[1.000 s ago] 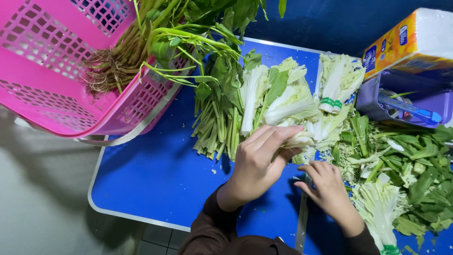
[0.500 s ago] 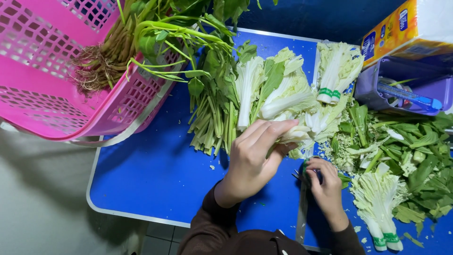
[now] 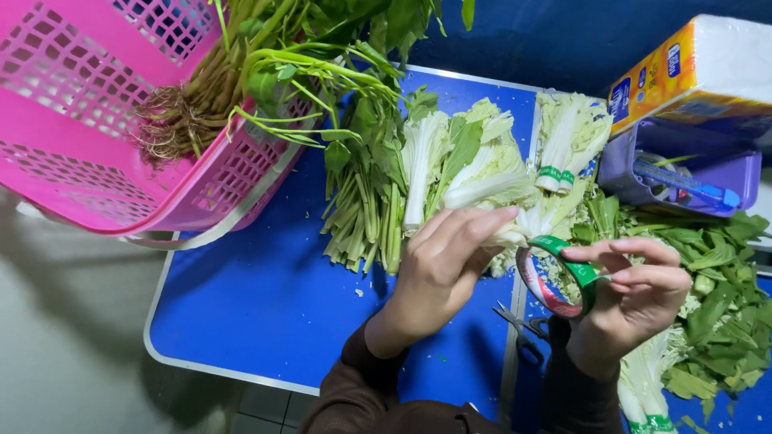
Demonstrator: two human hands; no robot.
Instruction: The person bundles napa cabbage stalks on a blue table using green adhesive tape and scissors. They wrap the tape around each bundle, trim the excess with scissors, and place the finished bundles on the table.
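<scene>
Bare blue table lies open near-left; the pink basket blocks far-left, cut greens crowd the right.

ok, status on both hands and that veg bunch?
Left hand pinching the pale cabbage bunch at its base. Right hand holding the green band, off the bunch. Scissors lying below.

Left hand pins white cabbage stalk at centre; right hand pinches green tape band, apparently peeled loose. Pink basket at 10 o'clock.
</scene>
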